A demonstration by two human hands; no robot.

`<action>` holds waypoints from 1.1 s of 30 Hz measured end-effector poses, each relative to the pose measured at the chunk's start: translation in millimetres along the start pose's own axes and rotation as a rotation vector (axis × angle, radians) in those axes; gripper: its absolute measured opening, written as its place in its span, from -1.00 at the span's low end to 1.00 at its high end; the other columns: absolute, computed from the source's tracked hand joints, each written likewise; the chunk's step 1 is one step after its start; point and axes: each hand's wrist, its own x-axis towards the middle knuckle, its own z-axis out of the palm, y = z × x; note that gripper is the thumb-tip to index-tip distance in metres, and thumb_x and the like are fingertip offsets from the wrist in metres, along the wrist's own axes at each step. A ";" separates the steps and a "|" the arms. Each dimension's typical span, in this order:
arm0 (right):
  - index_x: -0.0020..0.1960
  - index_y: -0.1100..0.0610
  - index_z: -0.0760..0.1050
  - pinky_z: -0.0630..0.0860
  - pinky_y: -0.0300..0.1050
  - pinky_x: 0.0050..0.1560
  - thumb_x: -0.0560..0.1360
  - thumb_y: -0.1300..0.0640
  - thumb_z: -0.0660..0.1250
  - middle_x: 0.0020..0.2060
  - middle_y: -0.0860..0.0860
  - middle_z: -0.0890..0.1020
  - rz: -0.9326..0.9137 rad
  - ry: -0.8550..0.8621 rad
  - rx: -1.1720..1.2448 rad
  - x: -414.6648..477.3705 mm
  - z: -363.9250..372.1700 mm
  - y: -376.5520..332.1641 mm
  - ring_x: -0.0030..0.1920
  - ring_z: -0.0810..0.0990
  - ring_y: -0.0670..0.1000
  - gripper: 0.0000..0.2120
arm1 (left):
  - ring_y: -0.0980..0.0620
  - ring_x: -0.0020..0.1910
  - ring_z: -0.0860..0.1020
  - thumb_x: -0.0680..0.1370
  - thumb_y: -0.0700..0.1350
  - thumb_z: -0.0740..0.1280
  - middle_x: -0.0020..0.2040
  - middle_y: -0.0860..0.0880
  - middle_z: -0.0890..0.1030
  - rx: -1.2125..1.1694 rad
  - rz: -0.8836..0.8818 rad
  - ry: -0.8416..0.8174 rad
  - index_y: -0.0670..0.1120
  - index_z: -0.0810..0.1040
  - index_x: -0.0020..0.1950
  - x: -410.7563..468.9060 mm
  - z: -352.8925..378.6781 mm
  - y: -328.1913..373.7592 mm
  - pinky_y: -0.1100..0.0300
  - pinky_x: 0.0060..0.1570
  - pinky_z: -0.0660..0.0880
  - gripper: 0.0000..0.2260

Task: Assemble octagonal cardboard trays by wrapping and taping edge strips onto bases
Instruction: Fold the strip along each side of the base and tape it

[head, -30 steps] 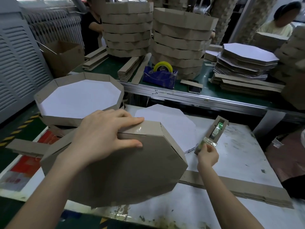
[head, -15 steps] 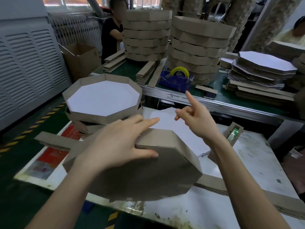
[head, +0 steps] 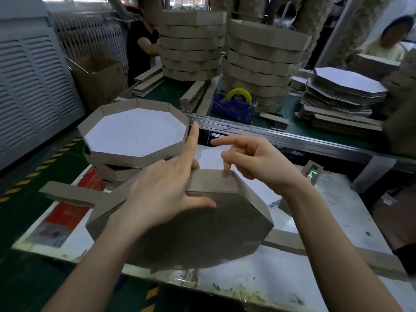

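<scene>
Dim workshop, cool daylight from the far side, wide-angle bend at the edges.

Light enters through windows [head: 186, 2] along the far top edge, which are slightly blown out. The white face of the finished tray [head: 137, 129] at left catches it and reads pale blue, as does the bare desk [head: 337, 210]. The brown underside of the tray [head: 191, 233] faces away from the light and looks dull, with a soft shadow under the left hand [head: 162, 199]. The near left floor [head: 33, 278] is almost black. The metal rail [head: 281, 134] has a faint sheen and bows with the lens. The whole frame is mildly soft, and the far stacks [head: 258, 70] and the right edge look smeared.
</scene>
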 end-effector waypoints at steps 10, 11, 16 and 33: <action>0.11 -0.09 0.65 0.30 -0.31 -0.46 0.59 0.13 0.35 -0.35 0.08 0.64 0.055 0.033 -0.071 -11.7 -6.6 18.4 -0.47 0.33 -0.07 -0.82 | 0.01 -0.20 0.53 0.36 0.49 0.06 -0.04 0.06 0.52 0.147 0.207 -0.016 0.43 -0.28 0.46 -5.5 -2.4 -2.1 0.02 -0.28 0.58 -0.22; 0.09 -0.10 0.65 0.30 -0.31 -0.46 0.59 0.12 0.35 -0.35 0.07 0.64 0.055 0.038 -0.086 -12.9 -7.0 19.3 -0.47 0.33 -0.06 -0.83 | 0.02 -0.21 0.51 0.37 0.49 0.05 -0.04 0.07 0.51 0.155 0.204 -0.027 0.44 -0.27 0.46 -5.6 -2.8 -1.7 0.03 -0.29 0.57 -0.24; 0.13 -0.03 0.63 0.30 -0.35 -0.46 0.58 0.12 0.36 -0.37 0.02 0.64 0.060 0.050 -0.121 -17.6 -7.2 22.2 -0.47 0.35 -0.11 -0.85 | 0.07 -0.18 0.45 0.37 0.51 -0.07 -0.02 0.12 0.43 0.206 0.197 -0.087 0.49 -0.24 0.43 -6.2 -3.2 -1.2 0.16 -0.28 0.49 -0.33; -0.09 0.05 0.70 0.31 -0.47 -0.46 0.48 -0.14 0.43 -0.45 -0.14 0.57 0.205 0.046 -0.215 -17.5 -4.5 27.4 -0.45 0.47 -0.24 -0.75 | 0.19 -0.10 0.27 0.32 0.54 -0.08 0.10 0.21 0.39 0.204 0.122 -0.147 0.40 0.15 0.47 -6.0 -7.4 3.1 0.25 -0.24 0.25 -0.28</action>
